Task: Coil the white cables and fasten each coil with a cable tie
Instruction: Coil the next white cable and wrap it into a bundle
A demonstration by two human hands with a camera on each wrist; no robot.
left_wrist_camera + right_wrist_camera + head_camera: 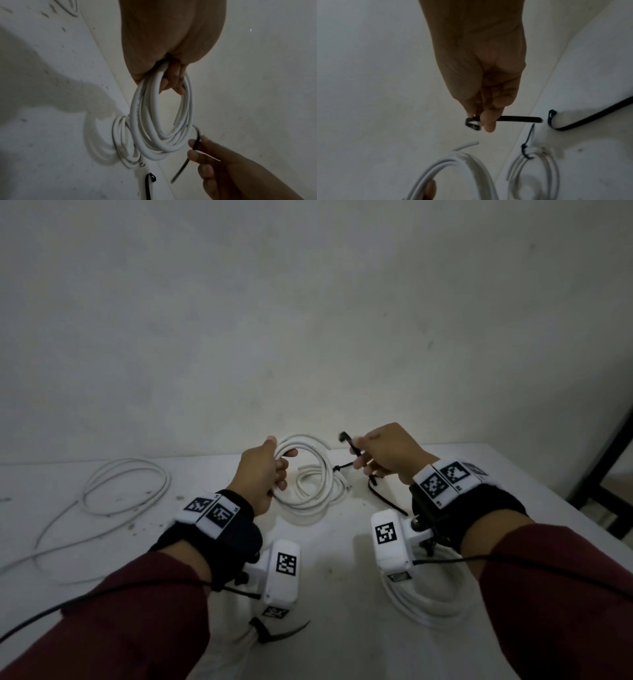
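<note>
Head view puts the left hand (265, 474) curled round the left rim of the coil (310, 474), lifted above the table (342, 645), while the right hand (385, 455) pinches a black tie (349, 444) just right of the coil. The tie's long axis points across toward the coil's free right rim (the nearer side for that hand), so threading from the right looks likely.

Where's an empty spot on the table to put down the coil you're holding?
Bare table shows in the middle, between the tied coil ahead and the coil by the right wrist. Another patch lies between the loose cable and the left hand. It is crowded beside the right hand, where a spare cable tie lies.
</note>
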